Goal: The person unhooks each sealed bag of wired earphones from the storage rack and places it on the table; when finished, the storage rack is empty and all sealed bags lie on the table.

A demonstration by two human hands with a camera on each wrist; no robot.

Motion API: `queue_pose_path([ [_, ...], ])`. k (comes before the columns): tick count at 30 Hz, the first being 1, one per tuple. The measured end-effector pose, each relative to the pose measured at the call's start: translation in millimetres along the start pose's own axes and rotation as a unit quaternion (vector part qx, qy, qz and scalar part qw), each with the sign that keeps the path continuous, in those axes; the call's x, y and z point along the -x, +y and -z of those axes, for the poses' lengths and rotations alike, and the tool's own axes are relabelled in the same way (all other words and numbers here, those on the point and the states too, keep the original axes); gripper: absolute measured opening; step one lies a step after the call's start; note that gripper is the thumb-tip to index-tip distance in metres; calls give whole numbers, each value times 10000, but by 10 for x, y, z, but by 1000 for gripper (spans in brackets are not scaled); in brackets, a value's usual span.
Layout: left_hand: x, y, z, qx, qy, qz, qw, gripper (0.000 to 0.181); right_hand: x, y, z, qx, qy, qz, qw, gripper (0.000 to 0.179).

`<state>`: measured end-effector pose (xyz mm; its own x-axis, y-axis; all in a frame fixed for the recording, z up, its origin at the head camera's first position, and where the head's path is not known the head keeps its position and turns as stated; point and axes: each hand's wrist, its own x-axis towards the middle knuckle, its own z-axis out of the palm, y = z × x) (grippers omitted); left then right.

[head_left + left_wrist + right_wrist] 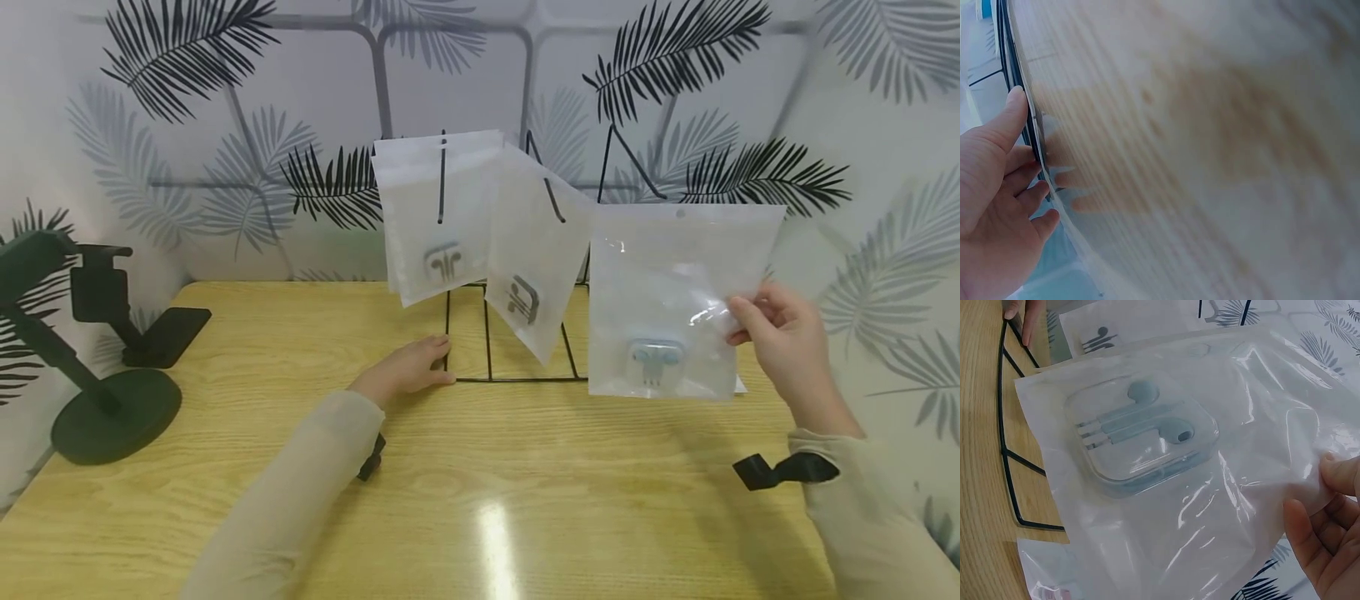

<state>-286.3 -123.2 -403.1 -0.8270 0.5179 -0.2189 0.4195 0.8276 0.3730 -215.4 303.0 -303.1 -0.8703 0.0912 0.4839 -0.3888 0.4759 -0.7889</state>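
Notes run left to right, keyed to the black wire display rack (pixel 525 380).

Well left of the rack: dark green desk lamp (pixel 120 421), then a black folding stand (pixel 174 332), both on the wood-grain desk (pixel 450 492). At the rack's front-left base corner: the person's left hand (pixel 408 367), thumb and fingers narrow about the wire, apparently steadying it. On the rack's left hook (pixel 441 179): a few white pouches (pixel 408 196), grey earphones (pixel 446 265) in the front one. On its middle hook (pixel 553 200): a tilted pouch (pixel 528 233). By the rack's right hook (pixel 637 162): the raised pouch (pixel 660 283) of pale-blue earphones (pixel 654 358), its right edge pinched by the right hand (pixel 787 333).

Step, as judged: hanging that pouch on the rack's right hook. Its punched hole (pixel 681 213) sits near the hook tip, seemingly unthreaded. Next move would call for matching hole to tip, then sliding the pouch inward, base braced.

Left wrist view: thumb along the rack's wire, fingers mirrored in the glossy desk; no hooks identifiable. Head view: all three hooks. Right wrist view: the earphones' clear square case (pixel 1147 459) in detail, plus a pouch with something pinkish (pixel 1050 565) beyond the rack's right end; from the head, only a white corner there, likely the same one.
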Motion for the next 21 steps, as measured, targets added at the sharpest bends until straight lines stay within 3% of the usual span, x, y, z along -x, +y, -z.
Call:
queue_pose_path([
  [8, -19, -8, -12, -11, 37, -18, 10000, 69, 171, 86, 135, 280, -160, -88, 9994, 17],
  [14, -9, -3, -14, -57, 94, -76, 9999, 68, 286, 176, 280, -185, -293, -157, 9993, 13],
  [21, -8, -3, -24, -3, 92, -79, 9999, 68, 447, 354, 507, -217, -493, -346, 9979, 15],
])
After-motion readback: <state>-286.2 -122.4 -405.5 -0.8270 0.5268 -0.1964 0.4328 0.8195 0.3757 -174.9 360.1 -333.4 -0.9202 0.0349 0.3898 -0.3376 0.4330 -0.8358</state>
